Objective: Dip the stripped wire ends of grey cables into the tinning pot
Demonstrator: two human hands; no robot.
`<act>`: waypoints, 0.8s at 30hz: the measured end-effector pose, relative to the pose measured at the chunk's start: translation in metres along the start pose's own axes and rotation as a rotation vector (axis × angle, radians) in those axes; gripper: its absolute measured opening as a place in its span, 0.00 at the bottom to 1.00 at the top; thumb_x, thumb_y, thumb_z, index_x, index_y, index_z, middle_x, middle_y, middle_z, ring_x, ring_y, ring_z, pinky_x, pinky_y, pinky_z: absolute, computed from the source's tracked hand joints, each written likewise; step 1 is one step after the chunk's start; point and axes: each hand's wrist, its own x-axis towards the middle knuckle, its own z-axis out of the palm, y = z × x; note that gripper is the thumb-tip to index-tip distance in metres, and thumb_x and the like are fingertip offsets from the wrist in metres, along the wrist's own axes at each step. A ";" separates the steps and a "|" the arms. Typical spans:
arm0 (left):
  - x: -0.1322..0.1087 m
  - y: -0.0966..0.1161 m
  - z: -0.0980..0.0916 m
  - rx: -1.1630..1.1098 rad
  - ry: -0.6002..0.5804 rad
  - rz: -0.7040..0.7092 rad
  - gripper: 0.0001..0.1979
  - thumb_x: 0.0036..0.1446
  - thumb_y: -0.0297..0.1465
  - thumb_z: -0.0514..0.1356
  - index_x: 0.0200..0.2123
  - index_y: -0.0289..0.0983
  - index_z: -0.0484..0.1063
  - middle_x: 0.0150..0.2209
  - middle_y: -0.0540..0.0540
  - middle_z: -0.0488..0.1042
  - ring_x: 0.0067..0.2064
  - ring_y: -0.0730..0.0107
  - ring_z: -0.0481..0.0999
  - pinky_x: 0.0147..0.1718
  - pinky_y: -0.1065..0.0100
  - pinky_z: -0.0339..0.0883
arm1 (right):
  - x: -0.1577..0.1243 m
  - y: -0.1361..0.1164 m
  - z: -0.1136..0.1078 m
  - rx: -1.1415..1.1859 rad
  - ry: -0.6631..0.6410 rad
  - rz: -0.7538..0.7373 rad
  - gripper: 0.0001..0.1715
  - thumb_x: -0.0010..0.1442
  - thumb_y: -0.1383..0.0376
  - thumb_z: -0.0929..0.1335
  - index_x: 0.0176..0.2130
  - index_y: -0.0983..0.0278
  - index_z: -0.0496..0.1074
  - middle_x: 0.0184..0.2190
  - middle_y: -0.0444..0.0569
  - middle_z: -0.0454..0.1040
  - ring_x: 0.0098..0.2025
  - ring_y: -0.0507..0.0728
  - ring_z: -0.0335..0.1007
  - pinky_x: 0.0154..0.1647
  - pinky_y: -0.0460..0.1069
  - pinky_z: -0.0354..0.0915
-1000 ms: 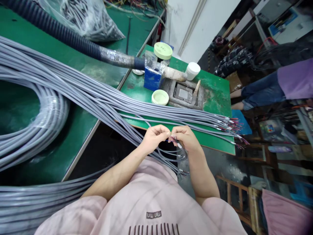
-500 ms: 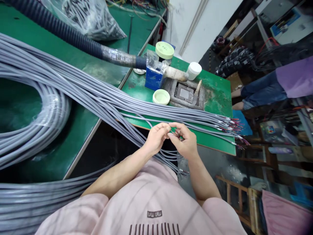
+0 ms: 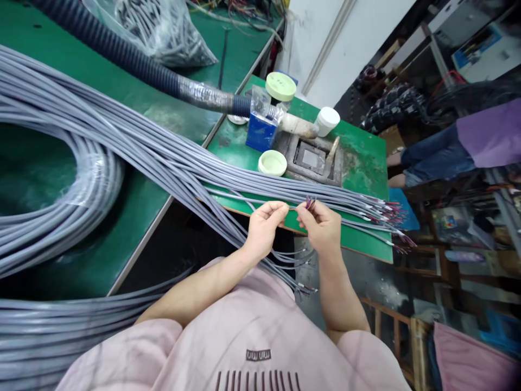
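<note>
My left hand point(image 3: 264, 224) is closed in a pinch on the end of a thin wire point(image 3: 292, 208) that stretches across to the other hand. My right hand point(image 3: 322, 224) is closed around a small bunch of coloured wires point(image 3: 310, 204), whose tips stick up past the fingers. Both hands are just in front of the green table edge, a short gap apart. Behind them runs a thick bundle of grey cables point(image 3: 228, 172), with stripped red and dark wire ends point(image 3: 393, 214) at the right. More grey cable ends point(image 3: 299, 285) hang below the hands.
A soldering pot point(image 3: 313, 157) with a wooden-handled tool sits on the table beside a pale green jar point(image 3: 272, 163), a white tub point(image 3: 326, 120) and a blue box point(image 3: 260, 130). A black hose point(image 3: 134, 65) crosses above. Coiled cable point(image 3: 95, 179) lies left; another person point(image 3: 437, 144) stands right.
My hands have drawn apart, the right moving to the right. The thin wire now shows stretched between them, and the coloured wire tips in my right hand are more visible.
</note>
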 end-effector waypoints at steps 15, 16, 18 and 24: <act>0.040 0.023 -0.046 1.106 -0.063 0.876 0.07 0.58 0.31 0.58 0.37 0.39 0.76 0.33 0.47 0.78 0.39 0.64 0.72 0.43 0.60 0.59 | 0.122 -0.020 -0.002 -0.492 -0.266 -0.169 0.17 0.53 0.63 0.66 0.16 0.64 0.63 0.15 0.42 0.63 0.22 0.50 0.57 0.25 0.46 0.52; 0.042 0.020 -0.049 1.168 -0.077 0.891 0.07 0.58 0.30 0.58 0.37 0.40 0.76 0.34 0.47 0.79 0.40 0.64 0.73 0.44 0.59 0.58 | 0.130 -0.020 0.002 -0.551 -0.285 -0.170 0.17 0.53 0.63 0.65 0.16 0.64 0.63 0.14 0.42 0.63 0.22 0.50 0.57 0.25 0.47 0.51; 0.045 0.014 -0.053 1.249 -0.111 0.905 0.07 0.58 0.30 0.57 0.37 0.41 0.76 0.35 0.47 0.79 0.41 0.63 0.73 0.47 0.57 0.56 | 0.144 -0.020 0.009 -0.656 -0.314 -0.167 0.16 0.52 0.63 0.65 0.16 0.64 0.64 0.14 0.42 0.62 0.23 0.51 0.56 0.25 0.47 0.50; 0.045 0.008 -0.055 1.226 -0.143 0.890 0.08 0.57 0.29 0.57 0.37 0.43 0.76 0.35 0.47 0.79 0.41 0.64 0.73 0.51 0.56 0.54 | 0.167 -0.021 0.030 -0.901 -0.386 -0.143 0.11 0.52 0.65 0.66 0.21 0.65 0.71 0.18 0.45 0.67 0.24 0.52 0.59 0.26 0.48 0.49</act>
